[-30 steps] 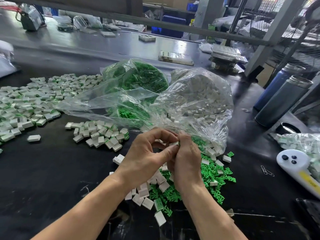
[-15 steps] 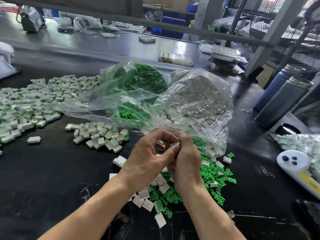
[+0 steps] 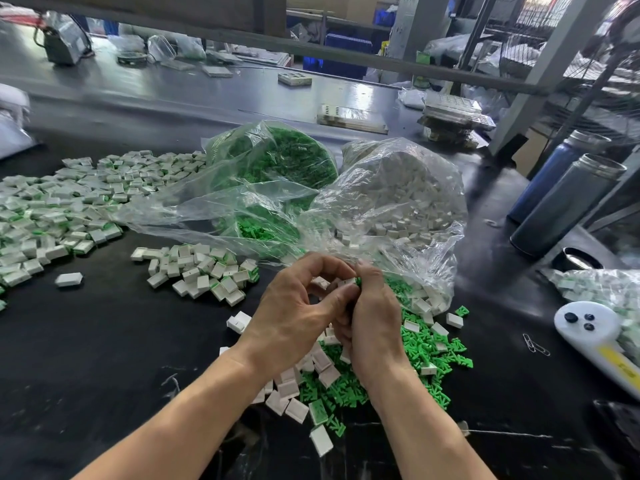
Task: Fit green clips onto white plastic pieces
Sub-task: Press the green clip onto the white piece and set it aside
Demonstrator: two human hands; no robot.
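At far left, on the black table [image 3: 86, 358]: a wide heap of finished pieces [image 3: 45, 216], white with green showing, and one stray white piece [image 3: 68, 279] lying apart. Just right of that, a smaller pile of assembled pieces [image 3: 202, 271]. Behind, two clear bags side by side and touching: bag of green clips [image 3: 277, 157] to the left, bag of white plastic pieces [image 3: 398, 188] to the right, both mouths spilling toward the near edge. At centre, above a loose mix of green clips [image 3: 420, 351] and white pieces [image 3: 294, 408]: left hand [image 3: 294, 317] curled, thumb and forefinger pinching a small white piece [image 3: 348, 282]; right hand [image 3: 372, 317] closed against it, fingertips pinching a green clip [image 3: 358, 281] at the white piece's edge. Whether seated or not, cannot tell. Farther right, paper clips [image 3: 535, 345], a white handheld device [image 3: 588, 327], two dark bottles [image 3: 568, 202].
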